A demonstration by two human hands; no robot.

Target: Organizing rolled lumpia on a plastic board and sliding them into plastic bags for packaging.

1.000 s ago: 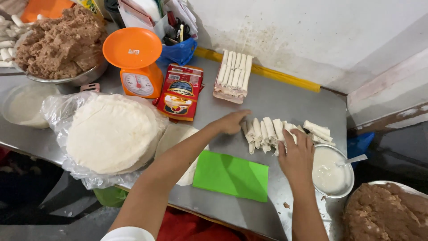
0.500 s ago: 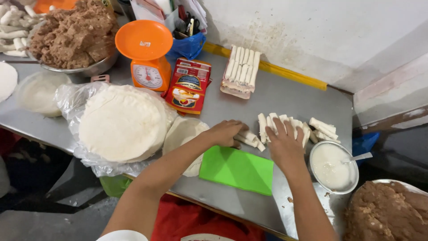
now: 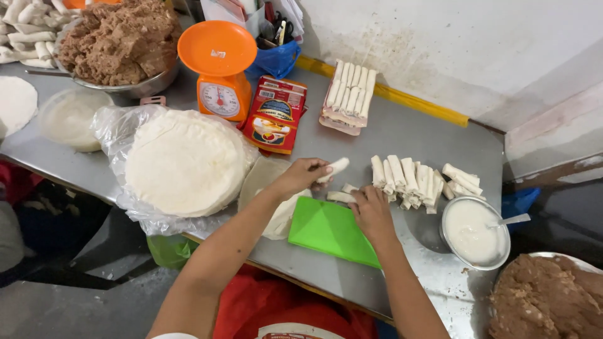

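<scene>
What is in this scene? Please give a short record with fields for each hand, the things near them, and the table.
left hand: holds one white roll above the table
right hand: on the rolls beside the green sheet
row of rolls: lying right of the hands
bowl: white paste with a spoon
wrappers: round stack on plastic
scale: orange, behind the wrappers
table: metal

Both bare forearms reached up from the bottom of the frame toward its centre. The left hand (image 3: 303,174) was raised, fingers pinched closed. The right hand (image 3: 370,210) lay palm-down just right of it, fingers curled.
</scene>
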